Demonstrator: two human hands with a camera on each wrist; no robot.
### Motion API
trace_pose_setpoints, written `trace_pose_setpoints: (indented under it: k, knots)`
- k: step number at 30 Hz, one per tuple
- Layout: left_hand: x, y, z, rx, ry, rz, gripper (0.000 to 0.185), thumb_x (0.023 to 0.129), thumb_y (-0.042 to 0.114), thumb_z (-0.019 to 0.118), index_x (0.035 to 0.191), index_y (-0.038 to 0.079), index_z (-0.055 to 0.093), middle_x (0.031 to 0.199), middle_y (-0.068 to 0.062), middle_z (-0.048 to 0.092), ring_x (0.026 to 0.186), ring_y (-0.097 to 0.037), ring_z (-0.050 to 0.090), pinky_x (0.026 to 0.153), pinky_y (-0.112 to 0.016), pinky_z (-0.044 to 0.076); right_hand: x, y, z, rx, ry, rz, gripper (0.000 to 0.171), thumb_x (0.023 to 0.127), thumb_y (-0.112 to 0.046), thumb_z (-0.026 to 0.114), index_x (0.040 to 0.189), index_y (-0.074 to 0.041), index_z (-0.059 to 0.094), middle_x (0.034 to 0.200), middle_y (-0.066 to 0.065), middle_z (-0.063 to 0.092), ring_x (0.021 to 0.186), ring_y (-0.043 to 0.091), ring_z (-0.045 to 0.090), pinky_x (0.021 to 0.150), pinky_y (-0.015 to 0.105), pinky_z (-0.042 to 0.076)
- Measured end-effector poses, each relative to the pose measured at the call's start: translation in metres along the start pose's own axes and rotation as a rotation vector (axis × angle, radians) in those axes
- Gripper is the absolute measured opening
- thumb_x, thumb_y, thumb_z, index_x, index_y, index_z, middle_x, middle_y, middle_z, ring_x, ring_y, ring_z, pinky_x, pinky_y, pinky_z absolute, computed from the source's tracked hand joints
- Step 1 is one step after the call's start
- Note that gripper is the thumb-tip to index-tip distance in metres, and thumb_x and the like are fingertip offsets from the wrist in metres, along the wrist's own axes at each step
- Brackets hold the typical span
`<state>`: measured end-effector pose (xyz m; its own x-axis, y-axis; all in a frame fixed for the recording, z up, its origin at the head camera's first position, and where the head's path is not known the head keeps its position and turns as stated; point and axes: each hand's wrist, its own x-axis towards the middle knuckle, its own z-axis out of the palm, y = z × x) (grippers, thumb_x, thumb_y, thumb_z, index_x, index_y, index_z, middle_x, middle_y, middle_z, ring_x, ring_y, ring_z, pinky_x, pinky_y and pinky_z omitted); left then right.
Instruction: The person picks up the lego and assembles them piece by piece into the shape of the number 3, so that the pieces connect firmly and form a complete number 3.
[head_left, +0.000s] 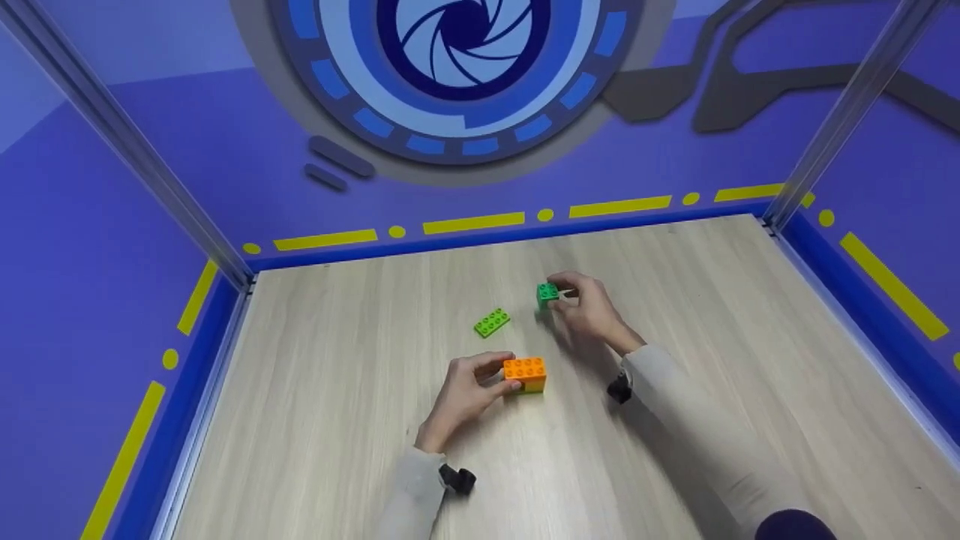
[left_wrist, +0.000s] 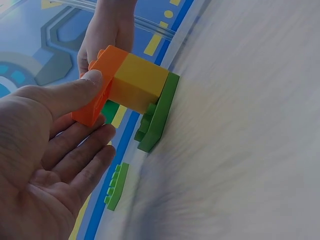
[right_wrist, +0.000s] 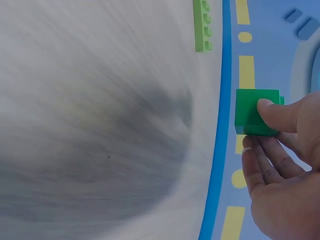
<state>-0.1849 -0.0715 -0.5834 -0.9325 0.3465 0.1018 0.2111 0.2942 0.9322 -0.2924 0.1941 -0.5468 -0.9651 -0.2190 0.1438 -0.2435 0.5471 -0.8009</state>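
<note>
My left hand (head_left: 466, 388) pinches the orange brick (head_left: 525, 367) at its left end, thumb in front and fingers behind. Under that orange brick sit a yellow brick (left_wrist: 140, 80) and, at the bottom, a longer green plate (left_wrist: 161, 117), all joined in one stack. Further back and to the right, my right hand (head_left: 592, 306) holds a small dark green brick (right_wrist: 254, 111) between thumb and fingers, raised over the table with its studs up. A flat lime-green plate (head_left: 492, 322) with two rows of studs lies on the table between the hands, touched by neither.
The light wood-grain table (head_left: 337, 375) is walled at the back and sides by blue-purple printed panels (head_left: 187, 150). Metal posts (head_left: 832, 127) stand at both back corners. Each wrist bears a small black device (head_left: 459, 480).
</note>
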Motion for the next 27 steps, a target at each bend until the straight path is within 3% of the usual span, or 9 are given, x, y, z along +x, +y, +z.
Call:
trace_pose_setpoints:
  k: [8, 14, 27]
  knots:
    - [0.0, -0.002, 0.002, -0.007, 0.012, 0.02, 0.046, 0.095, 0.015, 0.082, 0.137, 0.005, 0.071, 0.137, -0.009, 0.073, 0.13, -0.027, 0.069, 0.106, -0.031, 0.056, -0.008, -0.009, -0.002, -0.011, -0.006, -0.091, 0.039, 0.099, -0.001, 0.075, 0.137, 0.0, 0.068, 0.135, 0.018, 0.07, 0.124, 0.034, 0.068, 0.109, 0.051, 0.055]
    - [0.001, -0.002, 0.002, -0.009, 0.019, 0.012, 0.043, 0.096, 0.017, 0.081, 0.137, 0.011, 0.072, 0.139, -0.007, 0.072, 0.133, -0.026, 0.067, 0.107, -0.032, 0.056, -0.014, -0.016, -0.004, -0.025, -0.014, -0.14, 0.038, 0.099, -0.005, 0.077, 0.135, 0.001, 0.068, 0.132, 0.018, 0.071, 0.12, 0.034, 0.07, 0.106, 0.05, 0.057]
    - [0.001, 0.0, 0.005, 0.016, 0.024, 0.007, 0.042, 0.097, 0.016, 0.08, 0.138, 0.011, 0.071, 0.14, -0.005, 0.071, 0.134, -0.025, 0.066, 0.108, -0.029, 0.054, -0.025, -0.025, -0.007, -0.019, -0.031, -0.144, 0.035, 0.098, -0.009, 0.079, 0.131, -0.003, 0.069, 0.124, 0.012, 0.075, 0.113, 0.029, 0.071, 0.104, 0.05, 0.058]
